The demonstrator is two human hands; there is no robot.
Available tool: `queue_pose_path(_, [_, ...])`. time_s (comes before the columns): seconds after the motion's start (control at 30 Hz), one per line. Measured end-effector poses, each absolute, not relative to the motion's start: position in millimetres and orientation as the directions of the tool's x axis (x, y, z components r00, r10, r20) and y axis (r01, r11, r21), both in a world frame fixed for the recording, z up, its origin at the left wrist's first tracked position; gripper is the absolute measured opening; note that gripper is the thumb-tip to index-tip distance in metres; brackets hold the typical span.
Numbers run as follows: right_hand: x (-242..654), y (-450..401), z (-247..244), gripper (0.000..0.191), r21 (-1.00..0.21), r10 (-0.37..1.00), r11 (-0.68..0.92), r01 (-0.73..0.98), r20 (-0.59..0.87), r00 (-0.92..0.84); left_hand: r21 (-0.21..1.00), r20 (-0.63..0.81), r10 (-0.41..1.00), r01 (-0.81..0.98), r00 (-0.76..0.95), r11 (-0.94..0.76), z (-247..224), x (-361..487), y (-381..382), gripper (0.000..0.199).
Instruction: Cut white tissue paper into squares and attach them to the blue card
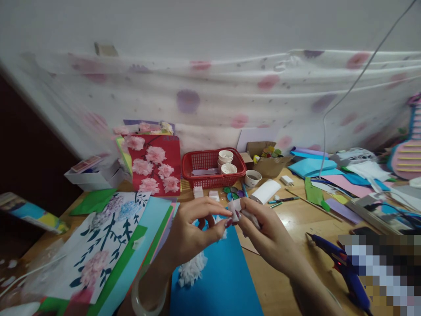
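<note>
Paper: a small crumpled white paper was held up between the two hands, above the top part of the blue sheet; clock directions run from it.
Left hand: the left hand had thumb and forefinger nearly closed at the paper's left edge, other fingers loosely curled; whether it truly pinched the paper could not be told.
Right hand: the right hand had its thumb and forefinger closed on the paper, the rest bent.
Blue sheet: the blue sheet lay at 6 o'clock, with a white ruffle on it at 7, close by the left wrist.
Basket: the red basket stood at 11 o'clock, holding white cups; a loose cup of something dark sat at 1.
Glue gun: the glue gun lay at 4 o'clock, a red light showing, its nozzle towards the hands.
Risks: the paper looked thin, so a hard twist could have torn it, and a loose pinch could have let it spring open. A low left wrist might have flattened the ruffle. The gun was perhaps hot, so a right forearm swung outward could have met it. A reach to 1 could have tipped the loose cup.
</note>
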State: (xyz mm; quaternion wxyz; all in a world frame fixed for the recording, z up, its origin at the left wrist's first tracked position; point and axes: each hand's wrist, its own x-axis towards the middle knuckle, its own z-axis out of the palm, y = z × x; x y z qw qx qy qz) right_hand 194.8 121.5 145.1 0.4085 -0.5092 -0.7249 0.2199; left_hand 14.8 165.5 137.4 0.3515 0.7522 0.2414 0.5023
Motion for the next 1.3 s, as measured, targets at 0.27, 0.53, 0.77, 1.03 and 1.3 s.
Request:
queue_pose_path(0.27, [193.4, 121.6, 149.8, 0.023, -0.794, 0.924, 0.381, 0.474, 0.342, -0.17, 0.738, 0.631, 0.714, 0.049, 0.303, -0.673, 136.6, 19.0, 166.1, 0.016])
queue_pose_path(0.53, [193.7, 125.2, 139.9, 0.028, -0.939, 0.968, 0.233, 0.252, 0.199, -0.152, 0.774, 0.581, 0.759, 0.089, 0.296, -0.627, 135.8, 21.2, 166.5, 0.014])
queue_pose_path(0.77, [188.1, 128.4, 133.0, 0.029, -0.987, 0.979, 0.158, 0.037, 0.151, -0.14, 0.863, 0.463, 0.852, 0.097, 0.245, -0.497, 130.8, 20.1, 166.5, 0.006])
queue_pose_path(1.03, [188.4, 123.5, 139.4, 0.018, -0.975, 0.976, 0.174, 0.14, 0.152, -0.157, 0.916, 0.387, 0.909, 0.045, 0.156, -0.398, 133.6, 24.0, 162.7, 0.01])
queue_pose_path(1.3, [186.3, 119.3, 144.5, 0.036, -0.969, 0.971, 0.209, 0.132, 0.189, -0.148, 0.763, 0.607, 0.758, 0.092, 0.237, -0.64, 134.8, 21.9, 163.2, 0.008])
